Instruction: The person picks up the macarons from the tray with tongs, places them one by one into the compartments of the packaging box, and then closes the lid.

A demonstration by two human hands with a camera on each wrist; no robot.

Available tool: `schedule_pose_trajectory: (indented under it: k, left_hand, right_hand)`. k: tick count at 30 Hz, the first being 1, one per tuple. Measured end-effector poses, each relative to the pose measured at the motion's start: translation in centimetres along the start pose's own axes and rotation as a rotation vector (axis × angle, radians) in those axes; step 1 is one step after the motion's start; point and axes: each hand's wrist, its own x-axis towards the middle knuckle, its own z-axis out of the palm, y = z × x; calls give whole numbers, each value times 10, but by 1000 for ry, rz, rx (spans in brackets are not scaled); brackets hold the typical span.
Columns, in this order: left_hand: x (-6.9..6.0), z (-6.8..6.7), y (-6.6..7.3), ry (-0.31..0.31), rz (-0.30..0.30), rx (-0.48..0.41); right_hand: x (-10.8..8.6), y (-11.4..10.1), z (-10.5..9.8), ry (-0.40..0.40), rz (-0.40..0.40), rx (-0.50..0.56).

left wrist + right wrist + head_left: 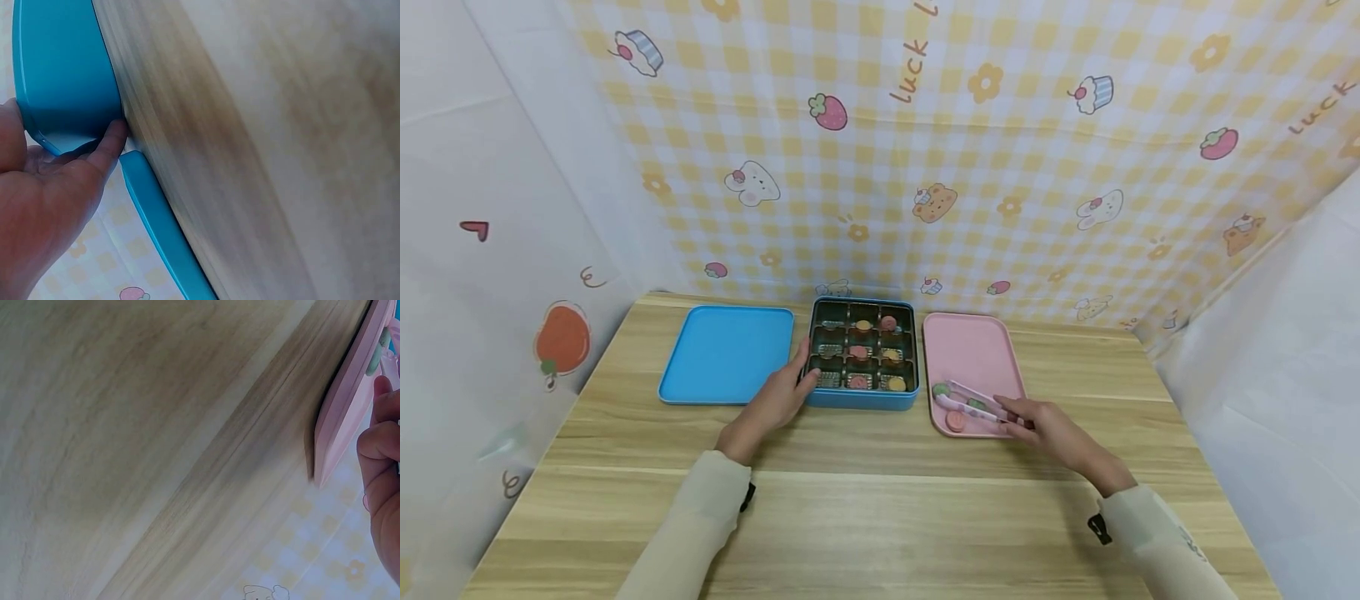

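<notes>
A blue tray [726, 354] lies left of the blue box [861, 400] on the tabletop [865, 500]; a patterned cloth [865, 133] hangs behind. Six round pieces [860, 382] fill the box's middle and right columns. The pink tray [973, 342], right, carries one pink piece [956, 421] and green pieces [941, 389]. The left hand [778, 396] grips the box's left side; the right hand [1056, 429] pinches tongs [958, 406].

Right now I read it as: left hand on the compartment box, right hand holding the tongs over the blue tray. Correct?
Wrong tray: the head view shows the tongs over the pink tray. The rest stands: left hand on the compartment box, right hand holding the tongs.
</notes>
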Motion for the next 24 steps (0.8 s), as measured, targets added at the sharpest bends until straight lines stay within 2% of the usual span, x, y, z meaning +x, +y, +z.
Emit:
schedule_pose_trajectory:
  k: [15,24]
  left_hand:
    - [-1,1,1,12,2,3]
    - [-1,-1,0,-8,2,-19]
  right_hand:
    - [-2,2,2,30,-21,-20]
    - [-2,1,-1,109,-27,15]
